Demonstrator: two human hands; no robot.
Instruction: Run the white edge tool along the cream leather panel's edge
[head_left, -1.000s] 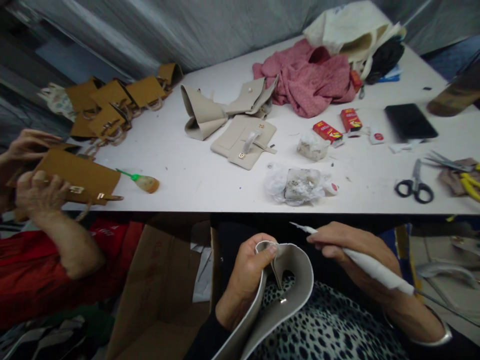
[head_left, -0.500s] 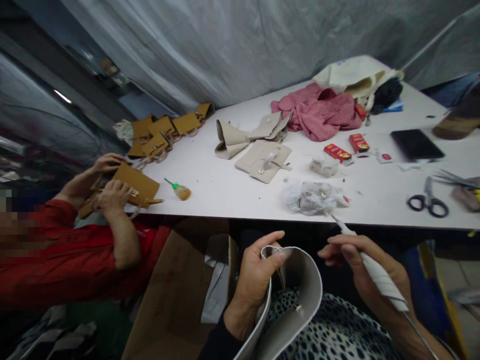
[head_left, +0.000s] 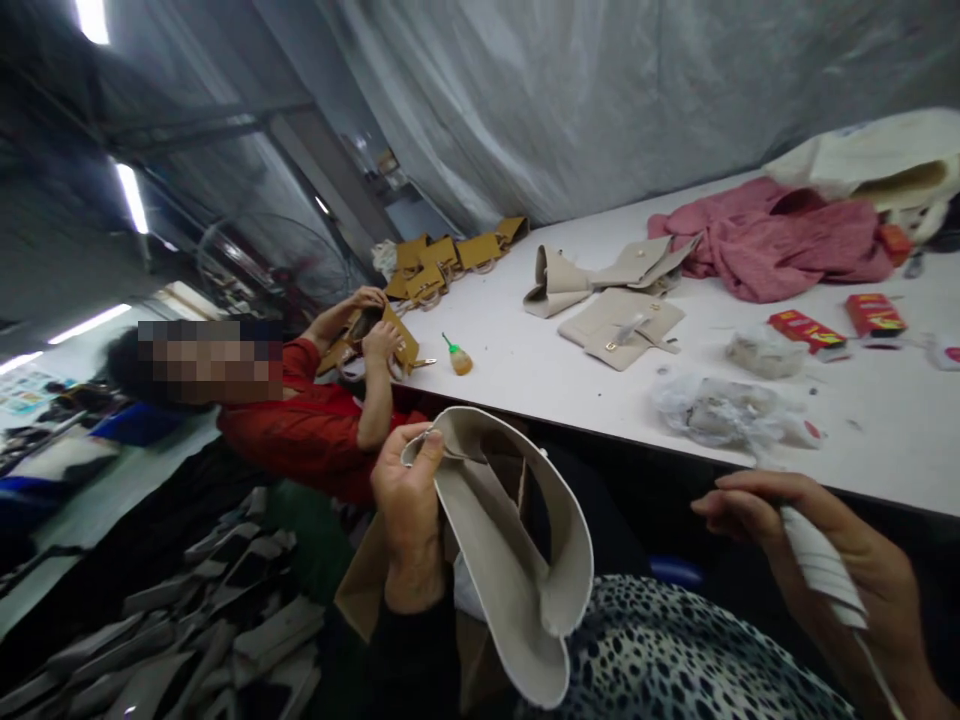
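Observation:
My left hand (head_left: 409, 490) pinches the edge of a beige leather bag body (head_left: 480, 545), thumb inside the rim. The curved piece stands open toward me above my lap, its rim bent into a loop. My right hand (head_left: 874, 550), to the right and apart from the bag body, is closed around a hand tool with a white tape-wrapped handle (head_left: 821, 570). A thin metal rod or cord runs from the handle's rear end; the tool's tip is hard to make out. A crumpled clear plastic bag (head_left: 720, 412) lies on the table beyond my right hand.
On the white table (head_left: 517, 365) lie beige bag parts (head_left: 626, 325), a pink cloth (head_left: 780, 240), red boxes (head_left: 874, 317) and a small glue bottle (head_left: 459, 360). A co-worker in red (head_left: 300, 435) handles a tan bag at left. Grey pieces (head_left: 225, 610) are piled at lower left.
My view has swung left. My left hand has moved left with the bag body and turned its opening more toward me; my right hand, still holding the tool, is farther from it.

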